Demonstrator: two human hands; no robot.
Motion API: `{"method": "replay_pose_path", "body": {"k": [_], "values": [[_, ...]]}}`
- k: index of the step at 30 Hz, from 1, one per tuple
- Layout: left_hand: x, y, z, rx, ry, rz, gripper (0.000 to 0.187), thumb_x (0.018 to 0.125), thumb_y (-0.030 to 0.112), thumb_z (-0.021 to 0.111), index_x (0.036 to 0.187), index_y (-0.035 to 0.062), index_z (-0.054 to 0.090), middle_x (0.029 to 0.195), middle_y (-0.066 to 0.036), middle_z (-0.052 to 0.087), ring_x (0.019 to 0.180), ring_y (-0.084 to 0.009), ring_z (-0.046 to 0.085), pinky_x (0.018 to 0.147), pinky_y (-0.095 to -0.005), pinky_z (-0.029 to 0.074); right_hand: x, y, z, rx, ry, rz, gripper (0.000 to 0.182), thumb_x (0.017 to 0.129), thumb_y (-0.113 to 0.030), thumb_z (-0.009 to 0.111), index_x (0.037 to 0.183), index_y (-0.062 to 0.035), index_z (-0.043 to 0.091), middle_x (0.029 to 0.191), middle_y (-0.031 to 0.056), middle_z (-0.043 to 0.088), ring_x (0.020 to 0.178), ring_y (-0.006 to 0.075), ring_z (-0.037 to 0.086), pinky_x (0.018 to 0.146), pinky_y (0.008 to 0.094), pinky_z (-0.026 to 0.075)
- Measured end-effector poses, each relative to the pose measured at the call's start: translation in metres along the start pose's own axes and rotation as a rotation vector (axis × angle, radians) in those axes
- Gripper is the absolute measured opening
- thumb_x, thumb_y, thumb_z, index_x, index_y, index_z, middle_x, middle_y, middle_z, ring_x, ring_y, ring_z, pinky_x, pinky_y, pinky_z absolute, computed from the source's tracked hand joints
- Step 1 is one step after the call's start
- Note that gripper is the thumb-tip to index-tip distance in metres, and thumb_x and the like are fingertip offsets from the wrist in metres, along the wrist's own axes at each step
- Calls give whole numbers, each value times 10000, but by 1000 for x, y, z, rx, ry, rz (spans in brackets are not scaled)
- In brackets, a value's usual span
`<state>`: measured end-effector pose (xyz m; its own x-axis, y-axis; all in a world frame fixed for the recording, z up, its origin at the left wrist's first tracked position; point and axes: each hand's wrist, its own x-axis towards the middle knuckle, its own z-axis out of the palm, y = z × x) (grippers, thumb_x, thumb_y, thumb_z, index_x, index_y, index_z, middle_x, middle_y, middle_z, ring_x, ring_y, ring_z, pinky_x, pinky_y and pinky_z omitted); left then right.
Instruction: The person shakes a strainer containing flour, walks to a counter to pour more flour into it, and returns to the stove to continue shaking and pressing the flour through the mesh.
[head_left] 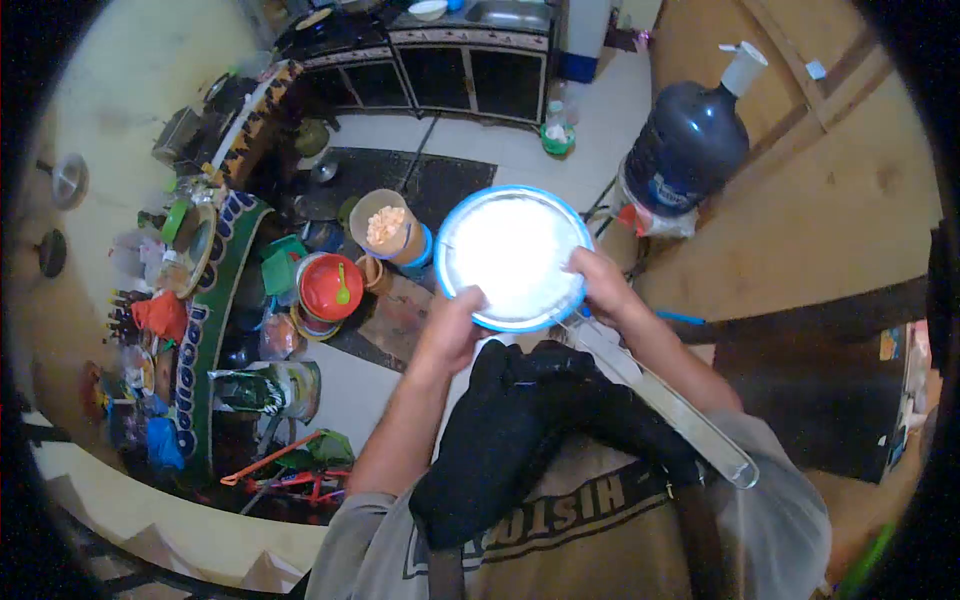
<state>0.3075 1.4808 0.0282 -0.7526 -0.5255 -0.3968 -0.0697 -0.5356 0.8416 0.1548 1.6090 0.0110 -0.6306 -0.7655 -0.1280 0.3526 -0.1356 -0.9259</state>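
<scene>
Pale floor and a dark mat point(400, 175) lie below a standing person who holds a round blue-rimmed plate point(513, 256) at chest height, its white face washed out by glare. Both hands are clamped on its near rim, well apart from each other: the left hand point(452, 325) at the lower left edge, the right hand point(603, 285) at the lower right, thumbs over the lip. A long flat metal strip point(665, 400) runs from under the right hand down across the chest, beside a black cloth point(520, 425) draped over the shirt. The step in hand looks like steadying or wiping the plate; any next move would call for keeping it level, since both grips sit on one side only. Open room lies ahead over the mat and to the right along the bare wooden wall point(800, 200). Left is crowded: a red bowl point(331, 287), a tub of orange snacks point(388, 228) and packed shelves. A large water bottle point(690, 140) stands near the plate's far right edge
</scene>
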Motion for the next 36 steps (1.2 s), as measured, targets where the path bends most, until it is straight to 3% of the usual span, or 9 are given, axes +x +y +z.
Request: {"method": "replay_pose_path", "body": {"k": [5, 8, 11, 16, 21, 23, 27, 29, 36], "values": [[12, 17, -17, -180, -122, -156, 590, 672, 84, 480, 1239, -21, 358, 1015, -138, 555, 804, -252, 599, 658, -373, 529, 15, 4, 6, -219, -4, -93, 547, 715, -125, 447, 1242, -3, 360, 1085, 126, 502, 986, 203, 498, 835, 308, 424], [3, 1, 11, 12, -45, 131, 637, 672, 101, 460, 1261, -85, 305, 1146, -222, 494, 994, -306, 555, 831, -394, 492, 3, -22, 2, 61, -65, -13, 572, 709, -141, 456, 1252, 4, 351, 1109, 151, 477, 1021, 218, 451, 876, 324, 378], [12, 10, -9, -235, -157, 17, 655, 663, 75, 472, 1280, -51, 295, 1163, -214, 489, 1027, -310, 543, 836, -444, 490, 18, -4, 10, -336, 16, -105, 597, 705, -129, 442, 1280, -4, 339, 1155, 163, 484, 1049, 237, 494, 895, 346, 406], [-3, 1, 21, 22, 80, 140, 553, 711, 121, 433, 1210, -103, 354, 1064, -221, 552, 911, -329, 603, 793, -423, 505, 15, -13, -9, 30, -137, -68, 591, 703, -141, 451, 1263, 10, 342, 1107, 158, 492, 920, 218, 516, 828, 329, 433], [10, 6, 0, -178, 38, 7, 582, 670, 86, 471, 1219, -74, 360, 1063, -192, 550, 929, -305, 590, 759, -461, 506, 15, -30, 11, -339, -66, -2, 574, 708, -136, 444, 1245, 41, 348, 1053, 150, 516, 936, 210, 515, 801, 332, 447], [-1, 1, 17, -16, 32, 89, 620, 662, 86, 485, 1255, -27, 343, 1111, -186, 527, 964, -317, 571, 752, -468, 505, 15, -27, -3, -11, -182, -119, 579, 703, -136, 444, 1248, 35, 350, 1068, 148, 511, 947, 209, 510, 837, 323, 427], [11, 19, -11, -212, -113, -61, 660, 662, 65, 467, 1293, -17, 295, 1175, -201, 479, 1041, -346, 528, 845, -487, 472, 32, 4, 10, -268, -39, -93, 587, 697, -135, 447, 1257, 15, 351, 1086, 144, 500, 958, 217, 508, 859, 320, 412], [10, 0, 0, -110, -14, 144, 572, 682, 112, 458, 1207, -89, 354, 1111, -223, 512, 986, -321, 564, 773, -473, 503, 20, -10, 0, -191, -76, -19, 577, 707, -155, 452, 1247, 21, 350, 1065, 135, 493, 965, 214, 472, 849, 304, 395], [1, 12, 0, -97, -47, 64, 590, 680, 92, 434, 1252, -15, 341, 1072, -184, 525, 911, -306, 588, 687, -447, 527, 22, -6, 7, -152, -59, -98, 591, 689, -136, 444, 1251, 18, 343, 1074, 152, 495, 971, 228, 497, 835, 317, 422]]}}
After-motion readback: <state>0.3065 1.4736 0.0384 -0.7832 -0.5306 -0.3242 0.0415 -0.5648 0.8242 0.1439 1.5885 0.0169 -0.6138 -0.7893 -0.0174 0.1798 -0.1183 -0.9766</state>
